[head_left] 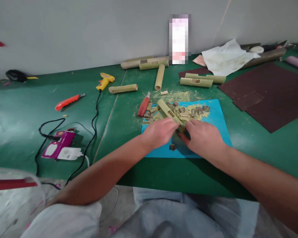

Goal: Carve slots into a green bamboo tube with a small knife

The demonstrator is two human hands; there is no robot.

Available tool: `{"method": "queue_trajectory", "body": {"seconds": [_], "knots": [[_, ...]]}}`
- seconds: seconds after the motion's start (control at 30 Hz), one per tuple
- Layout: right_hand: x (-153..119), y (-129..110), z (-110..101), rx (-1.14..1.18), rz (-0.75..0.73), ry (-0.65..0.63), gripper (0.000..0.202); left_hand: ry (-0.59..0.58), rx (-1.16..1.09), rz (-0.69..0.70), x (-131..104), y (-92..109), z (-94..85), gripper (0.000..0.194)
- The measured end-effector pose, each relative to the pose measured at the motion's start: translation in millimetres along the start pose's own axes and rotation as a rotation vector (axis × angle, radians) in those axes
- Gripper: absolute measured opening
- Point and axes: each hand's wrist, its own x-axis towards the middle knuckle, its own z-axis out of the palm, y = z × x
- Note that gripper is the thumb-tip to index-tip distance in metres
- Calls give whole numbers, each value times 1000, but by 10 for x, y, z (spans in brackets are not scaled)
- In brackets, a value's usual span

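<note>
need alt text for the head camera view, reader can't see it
A person's left hand and right hand meet at the near end of a notched bamboo tube, over a blue sheet scattered with chips. A red-handled knife lies beside the chips; more bamboo tubes and a yellow glue gun lie farther back on the green table.

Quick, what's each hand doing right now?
Left hand: closed, fingers curled beside the slotted bamboo tube; what it grips is hidden.
Right hand: closed, holding the tube's near end.
</note>
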Motion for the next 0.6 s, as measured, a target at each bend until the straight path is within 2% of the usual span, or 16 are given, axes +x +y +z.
{"method": "queue_trajectory", "body": {"seconds": [0.07,0.2,0.3,0.43,0.57,0.6], "knots": [[-4,3,6,7,7,9,22,38,-6,-26,5,-6,0,35],[-5,1,2,5,-5,-6,21,-48,3,2,1,24,11,37],[-2,-8,-13,-5,3,-10,23,10,-9,-29,0,46,6,35],[-6,-15,-26,-2,0,-14,19,-66,20,33,-2,50,-9,40],[-6,-12,-23,1,7,-2,22,64,8,-9,3,6,-6,36],[-4,-10,-20,2,5,-3,22,63,10,-10,2,4,-3,36]]}}
